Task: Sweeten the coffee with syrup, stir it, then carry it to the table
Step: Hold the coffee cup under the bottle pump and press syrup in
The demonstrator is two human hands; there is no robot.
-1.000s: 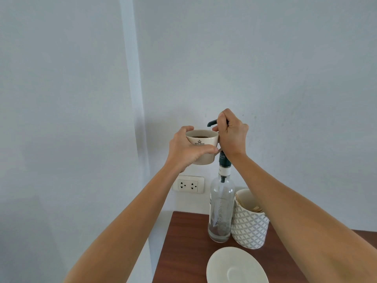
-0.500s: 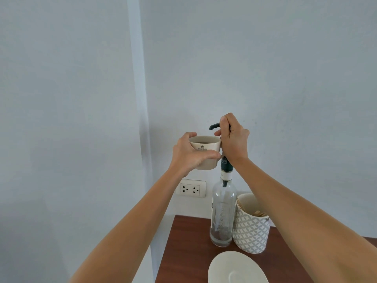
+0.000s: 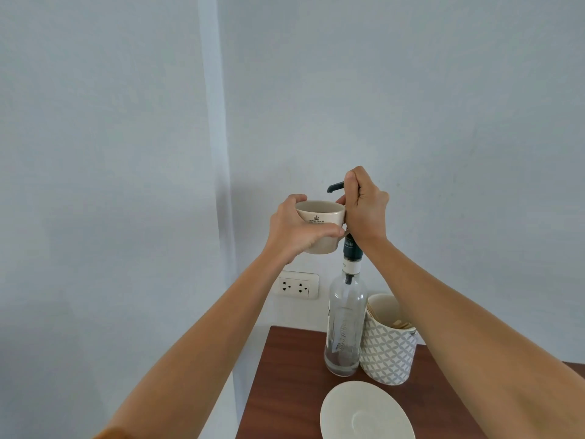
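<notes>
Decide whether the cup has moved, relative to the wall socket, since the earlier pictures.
No. The cup, in the left hand, keeps its place above the wall socket; only the view shifted.

A plain pale grey-blue wall (image 3: 411,90) fills most of the view, with a vertical corner edge left of centre. A white double power socket (image 3: 298,285) sits low on this wall. Below the socket stands a dark brown wooden table (image 3: 285,375), in soft, even light.

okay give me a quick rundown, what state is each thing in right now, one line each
Cup: lifted, held by left hand, under the spout.
Syrup bottle: upright, nearly empty.
Pump: gripped by right hand.
Saucer: empty.
Patterned pot: upright, holds sticks.
Wall socket: nothing plugged in.
</notes>
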